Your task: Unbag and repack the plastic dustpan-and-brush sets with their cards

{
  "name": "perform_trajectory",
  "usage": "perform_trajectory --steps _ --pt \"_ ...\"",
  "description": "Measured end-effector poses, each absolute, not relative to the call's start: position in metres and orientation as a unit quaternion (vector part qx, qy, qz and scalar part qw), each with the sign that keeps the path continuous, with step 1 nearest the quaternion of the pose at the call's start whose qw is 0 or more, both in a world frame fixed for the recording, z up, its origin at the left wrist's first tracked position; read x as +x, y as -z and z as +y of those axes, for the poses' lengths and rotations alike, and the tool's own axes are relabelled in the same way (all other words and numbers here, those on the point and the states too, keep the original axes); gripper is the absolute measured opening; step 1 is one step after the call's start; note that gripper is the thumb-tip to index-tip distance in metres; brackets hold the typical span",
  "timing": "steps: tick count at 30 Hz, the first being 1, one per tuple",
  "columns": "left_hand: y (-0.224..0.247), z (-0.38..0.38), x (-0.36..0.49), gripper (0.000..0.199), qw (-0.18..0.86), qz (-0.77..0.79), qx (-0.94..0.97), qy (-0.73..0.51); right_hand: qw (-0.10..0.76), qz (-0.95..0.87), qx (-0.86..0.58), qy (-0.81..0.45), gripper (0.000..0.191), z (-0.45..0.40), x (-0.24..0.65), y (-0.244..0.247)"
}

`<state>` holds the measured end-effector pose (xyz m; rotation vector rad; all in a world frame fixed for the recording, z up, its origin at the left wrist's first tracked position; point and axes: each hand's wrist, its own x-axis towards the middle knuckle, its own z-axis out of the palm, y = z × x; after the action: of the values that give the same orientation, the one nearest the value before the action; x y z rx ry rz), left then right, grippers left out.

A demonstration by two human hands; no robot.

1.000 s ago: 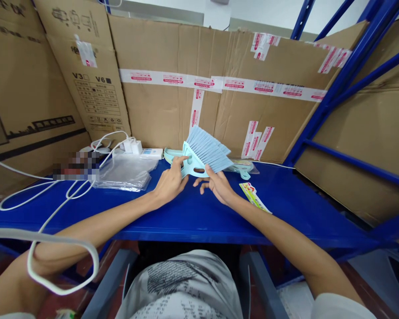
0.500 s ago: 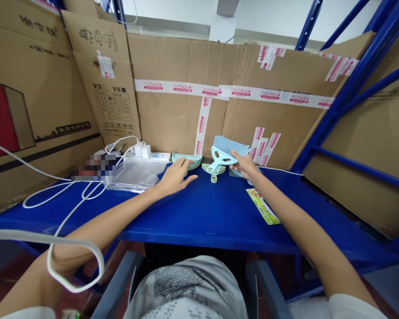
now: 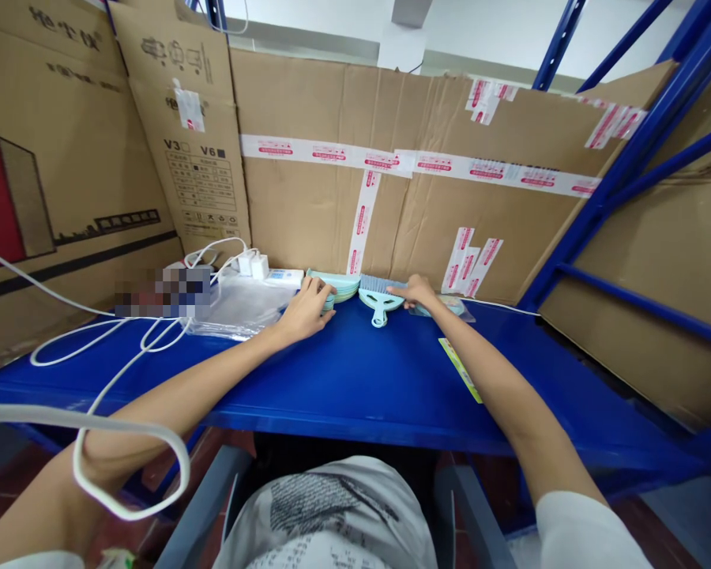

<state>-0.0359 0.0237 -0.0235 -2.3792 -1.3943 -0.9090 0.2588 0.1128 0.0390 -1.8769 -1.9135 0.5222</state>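
In the head view, my right hand (image 3: 415,294) pinches the right end of a small light-blue hand brush (image 3: 381,300). Its bristles face the cardboard at the back, and its short looped handle points toward me. The brush is low at the back of the table, where another brush was; that one is now covered. To the left, my left hand (image 3: 308,312) curls its fingers round the near end of a stack of mint-green dustpans (image 3: 347,286). How many dustpans it grips is hidden by the hand.
Clear plastic bags (image 3: 237,304) and white chargers (image 3: 253,265) with cables lie at the left. Beside my right forearm is a yellow-green card (image 3: 459,370). A bagged item (image 3: 450,307) rests behind the right hand. Cardboard (image 3: 308,213) walls the blue table (image 3: 344,371).
My right hand has lowered the brush from above the table onto the spot at the back. My left hand has closed on the near end of the dustpan stack.
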Motion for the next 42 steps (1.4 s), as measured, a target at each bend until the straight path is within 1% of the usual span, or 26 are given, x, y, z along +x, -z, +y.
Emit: perform_trajectory --steps 2,5,7,9,10,13,14,16,18,22,27,31,42 --pt "0.023 0.023 -0.036 0.036 0.119 -0.477 -0.813 0.31 0.176 -0.681 -0.7 -0.121 0.054 0.107 0.252 -0.046" --pt "0.022 0.022 -0.035 0.035 0.121 -0.475 -0.814 0.31 0.163 -0.686 -0.709 -0.021 0.057 0.088 0.234 -0.063" --pt "0.022 0.022 -0.035 0.035 0.122 -0.475 -0.814 0.31 0.136 -0.716 -0.681 0.068 0.06 0.066 0.218 -0.076" --pt "0.022 0.022 -0.035 0.035 0.124 -0.476 -0.814 0.31 0.082 -0.767 -0.621 0.139 0.061 0.039 0.202 -0.082" --pt "0.022 0.022 -0.035 0.035 0.126 -0.475 -0.814 0.31 0.051 -0.794 -0.587 0.151 0.06 0.026 0.194 -0.082" --pt "0.023 0.023 -0.035 0.034 0.13 -0.473 -0.814 0.311 -0.05 -0.843 -0.519 0.128 0.062 -0.001 0.181 -0.068" --pt "0.023 0.023 -0.035 0.034 0.129 -0.473 -0.814 0.312 -0.08 -0.851 -0.506 0.118 0.06 -0.003 0.181 -0.061" --pt "0.023 0.023 -0.035 0.034 0.128 -0.472 -0.814 0.314 -0.111 -0.859 -0.488 0.111 0.047 0.0 0.184 -0.048" --pt "0.023 0.022 -0.035 0.033 0.126 -0.471 -0.814 0.316 -0.108 -0.861 -0.482 0.124 0.034 0.009 0.192 -0.042" --pt "0.023 0.022 -0.034 0.034 0.123 -0.47 -0.814 0.32 -0.09 -0.855 -0.487 0.152 0.027 0.027 0.205 -0.045" --pt "0.027 0.029 -0.038 0.037 0.125 -0.469 -0.809 0.333 -0.103 -0.855 -0.488 0.139 0.031 0.031 0.208 -0.045" --pt "0.03 0.036 -0.042 0.036 0.127 -0.478 -0.799 0.342 -0.103 -0.856 -0.488 0.135 0.028 0.031 0.207 -0.041" --pt "0.036 0.044 -0.048 0.038 0.055 -0.478 -0.791 0.377 -0.105 -0.865 -0.479 0.105 0.034 0.038 0.213 -0.042"
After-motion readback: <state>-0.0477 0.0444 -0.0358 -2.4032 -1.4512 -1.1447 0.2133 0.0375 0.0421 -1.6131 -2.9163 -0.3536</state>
